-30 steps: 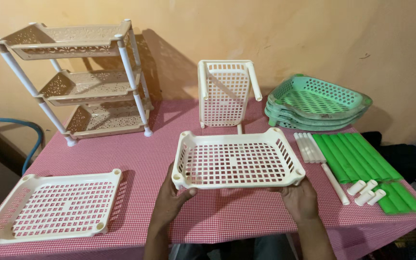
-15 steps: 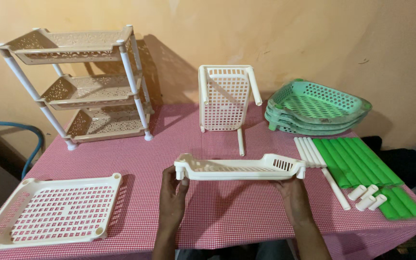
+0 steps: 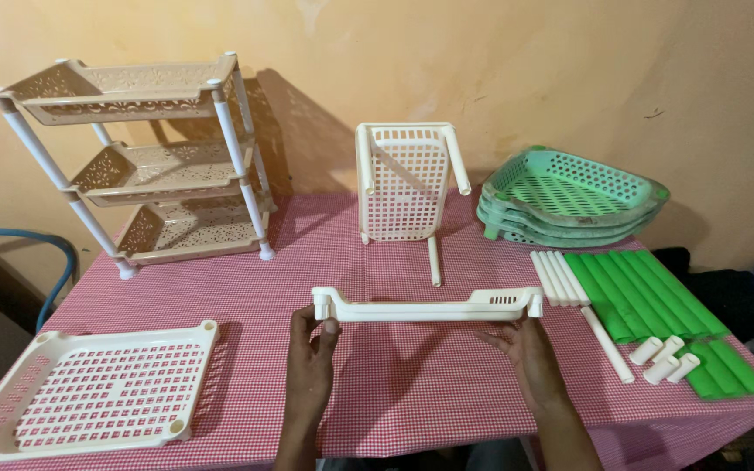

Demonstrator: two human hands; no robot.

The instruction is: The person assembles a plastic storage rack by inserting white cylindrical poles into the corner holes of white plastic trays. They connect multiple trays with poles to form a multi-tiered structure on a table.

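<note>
Above bare checked cloth, both hands hold tray edge-on.

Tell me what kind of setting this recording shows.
Probably a home or small workshop for assembling plastic racks: a table under a red checked cloth against a bare yellowish wall, with a finished three-tier shelf, stacked green trays and loose poles.

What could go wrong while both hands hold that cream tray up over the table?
The cream tray is held only by fingertips at its ends by the left hand and right hand; it could slip. Swinging it forward might knock the upright tray or its loose white tube.
</note>
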